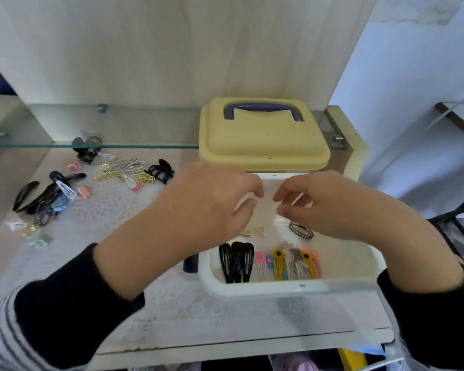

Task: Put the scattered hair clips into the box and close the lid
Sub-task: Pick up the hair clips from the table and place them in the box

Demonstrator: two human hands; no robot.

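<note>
Hair clips in box, long axes front-to-back (left hand, right hand: fingers curled, grasp unclear)

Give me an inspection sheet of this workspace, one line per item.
Surface: lace-patterned tabletop, bearing the box and clips.
Job's things: white plastic box open, black and coloured snap clips inside; yellow lid with blue handle raised at its rear; pile of black, gold and pastel hair clips outside it.
Clutter: small dark cylinder beside the box's left wall.
Grippers: left hand and right hand over the box, fingers curled; any hold unclear.
Cables: nothing seen.
Surroundings: glass shelf above the tabletop, pale wood-grain panel behind.
</note>
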